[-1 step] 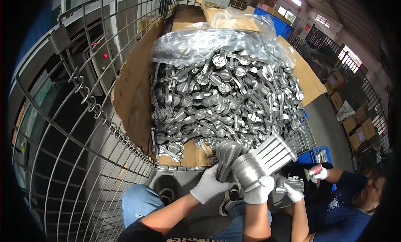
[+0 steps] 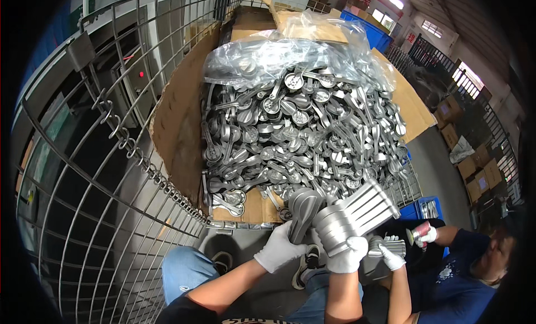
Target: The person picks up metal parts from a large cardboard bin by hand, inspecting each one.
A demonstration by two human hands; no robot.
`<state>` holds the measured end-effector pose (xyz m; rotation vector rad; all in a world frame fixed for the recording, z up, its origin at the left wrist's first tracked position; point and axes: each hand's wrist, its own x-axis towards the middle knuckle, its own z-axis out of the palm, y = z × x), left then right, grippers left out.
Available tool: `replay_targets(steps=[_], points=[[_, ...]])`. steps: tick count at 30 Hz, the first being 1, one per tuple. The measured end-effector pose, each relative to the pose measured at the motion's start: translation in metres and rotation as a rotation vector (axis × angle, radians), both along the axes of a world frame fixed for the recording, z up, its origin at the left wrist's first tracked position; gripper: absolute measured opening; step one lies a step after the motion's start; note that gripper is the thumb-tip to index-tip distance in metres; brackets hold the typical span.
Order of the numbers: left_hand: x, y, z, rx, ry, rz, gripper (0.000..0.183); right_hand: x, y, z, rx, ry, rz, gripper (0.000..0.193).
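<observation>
My left hand [image 2: 281,249], in a white glove, is closed on a small group of grey metal handles [image 2: 304,208] with round heads, held upright. Beside it my gloved right hand [image 2: 347,257] grips a stack of the same metal handles [image 2: 340,226], lined up side by side with their bars fanning to the upper right. The two groups are close together; whether they touch I cannot tell. Just beyond both hands lies a large heap of loose metal handles [image 2: 301,139] in a cardboard-lined wire cage.
Clear plastic sheeting [image 2: 262,58] covers the heap's far side. A wire mesh wall [image 2: 106,173] runs along the left. At the right, a co-worker [image 2: 446,279] in gloves holds similar handles and a reddish tool [image 2: 419,232], near a blue crate [image 2: 429,208] of parts. Cardboard boxes [image 2: 480,173] stand farther off.
The stack in my right hand has shifted very slightly to the right. The co-worker's hand with the reddish tool has moved a little.
</observation>
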<state>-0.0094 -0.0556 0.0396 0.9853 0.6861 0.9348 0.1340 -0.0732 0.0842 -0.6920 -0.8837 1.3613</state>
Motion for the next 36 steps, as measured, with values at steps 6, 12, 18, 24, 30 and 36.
replay_targets(steps=[6, 12, 18, 24, 30, 36], points=[[0.006, -0.002, -0.009, 0.009, -0.029, -0.103, 0.04, -0.005, -0.01, 0.003, -0.148, 0.14, -0.074, 0.095], [0.001, 0.005, -0.014, 0.178, 0.265, -0.019, 0.035, -0.002, -0.024, -0.008, -0.048, 0.072, -0.035, 0.089], [-0.007, 0.024, -0.041, -0.164, 0.22, 0.043, 0.02, 0.015, -0.021, -0.02, 0.014, -0.194, -0.081, 0.087], [-0.042, 0.063, -0.126, -0.019, 0.597, 0.407, 0.019, 0.016, -0.008, -0.033, -0.06, 0.274, -0.235, 0.074], [-0.094, 0.118, -0.156, 0.301, 1.391, 0.576, 0.023, 0.005, -0.003, -0.019, -0.211, 0.473, 0.017, 0.076], [-0.106, 0.15, -0.215, -0.087, 1.134, 0.8, 0.027, 0.008, 0.002, -0.009, -0.149, 0.546, 0.11, 0.077]])
